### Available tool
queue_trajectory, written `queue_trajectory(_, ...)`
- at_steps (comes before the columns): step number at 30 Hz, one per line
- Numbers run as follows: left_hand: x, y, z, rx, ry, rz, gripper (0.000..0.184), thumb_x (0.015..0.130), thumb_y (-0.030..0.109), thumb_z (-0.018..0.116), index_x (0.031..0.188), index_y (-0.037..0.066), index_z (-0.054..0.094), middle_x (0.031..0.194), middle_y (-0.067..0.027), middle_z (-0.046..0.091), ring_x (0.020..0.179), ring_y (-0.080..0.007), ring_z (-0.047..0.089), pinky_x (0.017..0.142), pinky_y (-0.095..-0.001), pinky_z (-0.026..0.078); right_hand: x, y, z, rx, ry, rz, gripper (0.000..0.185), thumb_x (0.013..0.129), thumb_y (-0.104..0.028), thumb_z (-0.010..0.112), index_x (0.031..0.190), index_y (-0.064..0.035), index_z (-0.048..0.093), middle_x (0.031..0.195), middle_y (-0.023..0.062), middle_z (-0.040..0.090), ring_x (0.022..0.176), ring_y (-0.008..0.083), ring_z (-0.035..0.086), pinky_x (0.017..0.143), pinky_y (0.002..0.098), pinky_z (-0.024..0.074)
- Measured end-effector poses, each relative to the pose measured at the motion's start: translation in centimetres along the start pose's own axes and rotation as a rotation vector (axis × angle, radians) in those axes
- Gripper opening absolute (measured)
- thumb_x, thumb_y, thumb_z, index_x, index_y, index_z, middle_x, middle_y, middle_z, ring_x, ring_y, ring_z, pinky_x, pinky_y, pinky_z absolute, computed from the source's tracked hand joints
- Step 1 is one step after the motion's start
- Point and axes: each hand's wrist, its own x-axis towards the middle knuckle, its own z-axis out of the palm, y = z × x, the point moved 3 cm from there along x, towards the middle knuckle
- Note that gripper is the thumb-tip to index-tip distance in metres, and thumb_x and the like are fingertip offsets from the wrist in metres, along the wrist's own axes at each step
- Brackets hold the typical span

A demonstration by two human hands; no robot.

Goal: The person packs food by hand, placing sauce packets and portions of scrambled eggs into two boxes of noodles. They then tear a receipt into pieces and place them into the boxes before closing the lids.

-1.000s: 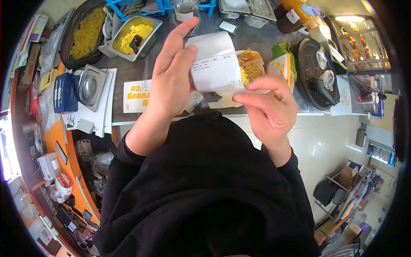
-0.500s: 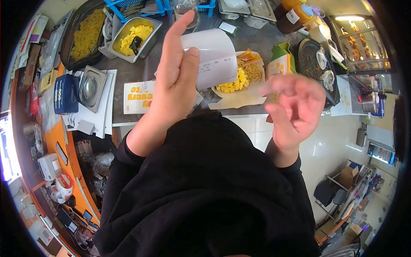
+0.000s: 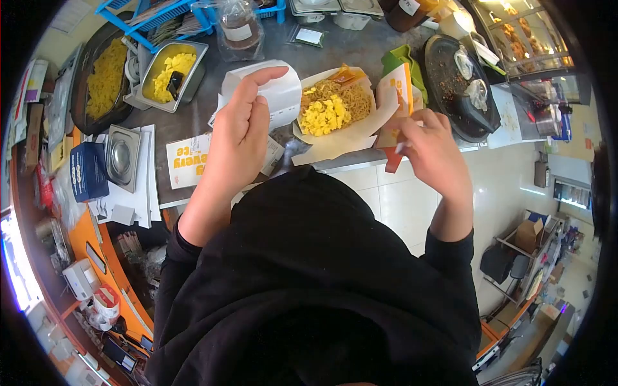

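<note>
My left hand (image 3: 241, 132) is closed on a curled white printed receipt (image 3: 277, 87), its index finger reaching across the paper. Just right of it lies a paper-lined takeaway box (image 3: 302, 154) holding noodles (image 3: 360, 106), yellow scrambled egg (image 3: 327, 116) and an orange sauce packet (image 3: 349, 75). My right hand (image 3: 431, 145) is at the right side of this box, beside an orange-and-white printed carton panel (image 3: 394, 93). Its thumb and fingers are pinched together with a small pale bit at the tips; what they grip cannot be made out.
At the left stand a steel tub of egg (image 3: 193, 80) and a black dish of yellow rice (image 3: 106, 80). A printed carton (image 3: 187, 168) lies by the counter's front edge. A black oval platter (image 3: 450, 77) is at the right; a blue basket (image 3: 138, 29) stands behind.
My right hand has gone from loosely open and blurred to pinched beside the carton panel. My left hand and the receipt have shifted left and away from the food. The view has turned slightly.
</note>
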Motion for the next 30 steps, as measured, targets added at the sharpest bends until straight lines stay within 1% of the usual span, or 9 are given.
queue_trajectory(4, 0.3, 0.6, 0.6, 0.034, -0.06, -0.071, 0.032, 0.095, 0.001, 0.037, 0.121, 0.003, 0.055, 0.08, -0.0075, 0.059, 0.063, -0.0087, 0.044, 0.06, -0.0242, 0.039, 1.1, 2.3, 3.3, -0.123, 0.202, -0.12, 0.036, 0.07, -0.006, 0.068, 0.104, -0.0168, 0.062, 0.087, -0.0004, 0.063, 0.099, 0.0229, 0.055, 0.086, 0.0387, 0.0405)
queue_trajectory(7, 0.8, -0.1, 1.1, 0.043, -0.004, 0.071, 0.032, 0.095, 0.002, 0.037, 0.121, 0.004, 0.056, 0.082, -0.0095, 0.059, 0.061, -0.0106, 0.045, 0.06, -0.0244, 0.04, 2.4, 3.4, 4.8, -0.064, 0.283, -0.193, 0.032, 0.073, -0.008, 0.068, 0.103, -0.017, 0.061, 0.093, 0.0017, 0.063, 0.097, 0.0222, 0.057, 0.085, 0.0388, 0.041)
queue_trajectory(10, 1.5, -0.9, -0.1, 0.274, -0.072, -0.19, 0.033, 0.095, 0.005, 0.042, 0.126, 0.008, 0.053, 0.089, -0.0148, 0.062, 0.067, -0.0163, 0.056, 0.063, -0.0295, 0.045, 3.6, 3.6, 5.6, 0.027, 0.313, -0.213, 0.033, 0.075, -0.008, 0.068, 0.105, -0.0171, 0.06, 0.096, 0.0024, 0.063, 0.094, 0.0226, 0.059, 0.085, 0.0395, 0.0414)
queue_trajectory(16, 3.6, -9.6, -2.2, 0.904, -0.115, 0.064, 0.045, 0.09, 0.016, 0.056, 0.133, 0.011, 0.045, 0.113, -0.0201, 0.06, 0.096, -0.0315, 0.063, 0.078, -0.0415, 0.051, 5.0, 3.0, 5.7, 0.111, 0.317, -0.101, 0.049, 0.074, -0.004, 0.067, 0.119, -0.0167, 0.052, 0.092, -0.0008, 0.065, 0.097, 0.0233, 0.06, 0.085, 0.04, 0.0399)
queue_trajectory(19, 2.7, -8.8, -1.6, 1.481, 0.146, 0.283, 0.053, 0.086, 0.026, 0.063, 0.132, 0.007, 0.045, 0.117, -0.0196, 0.058, 0.1, -0.0341, 0.06, 0.086, -0.0411, 0.049, 5.1, 2.8, 5.1, 0.085, 0.238, -0.041, 0.054, 0.074, -0.001, 0.066, 0.122, -0.017, 0.049, 0.091, -0.0007, 0.066, 0.097, 0.0226, 0.061, 0.087, 0.0401, 0.0379)
queue_trajectory(22, 1.3, -9.0, 0.1, 0.934, -0.099, -0.151, 0.047, 0.083, 0.041, 0.065, 0.108, 0.002, 0.063, 0.107, -0.0189, 0.063, 0.097, -0.0336, 0.06, 0.084, -0.0428, 0.047, 4.2, 3.2, 5.0, 0.083, 0.125, 0.022, 0.053, 0.073, 0.0, 0.065, 0.121, -0.0179, 0.049, 0.087, -0.0007, 0.066, 0.092, 0.0217, 0.062, 0.086, 0.0391, 0.0366)
queue_trajectory(24, 0.3, -9.6, 2.3, 0.655, -0.503, -0.582, 0.048, 0.082, 0.049, 0.062, 0.084, 0.001, 0.069, 0.086, -0.0182, 0.067, 0.085, -0.0334, 0.064, 0.075, -0.0425, 0.048, 3.5, 3.4, 5.4, 0.092, 0.022, 0.065, 0.05, 0.073, 0.0, 0.065, 0.117, -0.0183, 0.051, 0.081, -0.0013, 0.066, 0.085, 0.0209, 0.064, 0.085, 0.0378, 0.0362)
queue_trajectory(26, -1.3, -13.2, 4.5, 0.563, -0.613, -0.576, 0.051, 0.081, 0.051, 0.059, 0.076, 0.002, 0.07, 0.073, -0.0182, 0.066, 0.076, -0.0346, 0.065, 0.072, -0.0435, 0.049, 3.2, 2.9, 5.4, 0.064, 0.067, -0.001, 0.046, 0.073, 0.0, 0.066, 0.113, -0.0183, 0.053, 0.077, -0.0023, 0.066, 0.079, 0.02, 0.064, 0.083, 0.0372, 0.0367)
queue_trajectory(30, -1.6, -17.8, 6.1, 0.45, -0.593, -0.606, 0.042, 0.08, 0.041, 0.058, 0.083, 0.002, 0.071, 0.078, -0.0193, 0.067, 0.077, -0.0349, 0.066, 0.072, -0.0436, 0.05, 2.8, 1.8, 6.4, 0.159, 0.148, -0.012, 0.04, 0.073, -0.002, 0.068, 0.107, -0.0178, 0.056, 0.073, -0.0037, 0.066, 0.073, 0.0178, 0.064, 0.08, 0.0371, 0.038)
